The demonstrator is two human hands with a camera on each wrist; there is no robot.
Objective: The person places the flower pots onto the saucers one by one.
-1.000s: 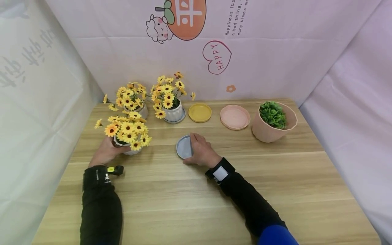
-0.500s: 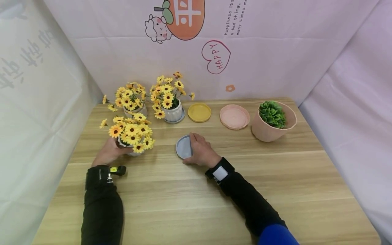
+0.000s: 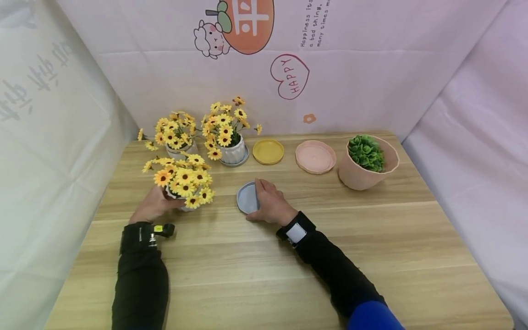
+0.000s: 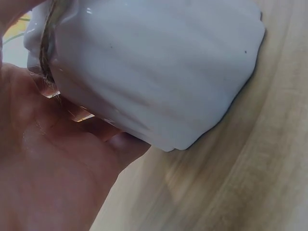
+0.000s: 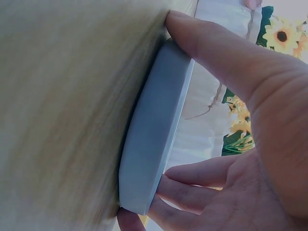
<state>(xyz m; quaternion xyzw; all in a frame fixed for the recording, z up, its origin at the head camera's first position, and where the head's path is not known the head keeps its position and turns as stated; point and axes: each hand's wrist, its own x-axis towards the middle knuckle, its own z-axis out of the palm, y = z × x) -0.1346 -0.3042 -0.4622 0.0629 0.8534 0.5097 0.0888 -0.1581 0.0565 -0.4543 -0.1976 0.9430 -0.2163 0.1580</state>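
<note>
In the head view my left hand point(image 3: 152, 205) grips a white flowerpot of yellow daisies point(image 3: 185, 179) at the table's left side. The left wrist view shows its wavy white pot point(image 4: 163, 67) with twine near the rim; whether its base touches the wood, I cannot tell. My right hand point(image 3: 273, 205) holds a small grey-blue saucer point(image 3: 246, 199) by its right side, flat on the table to the right of the flowerpot. Seen from the right wrist, thumb and fingers span the saucer's edge point(image 5: 154, 125). A gap of bare wood separates saucer and pot.
Behind the left hand stands another pot of yellow daisies point(image 3: 172, 133). A white daisy pot point(image 3: 232, 152) sits on a grey saucer beside it. Along the back follow a yellow saucer point(image 3: 268, 152), a pink saucer point(image 3: 316, 157) and a pink pot point(image 3: 358, 175) with a green plant.
My left hand has carried the daisy flowerpot a short way to the right, nearer the grey-blue saucer. The right hand and saucer have stayed in place.
</note>
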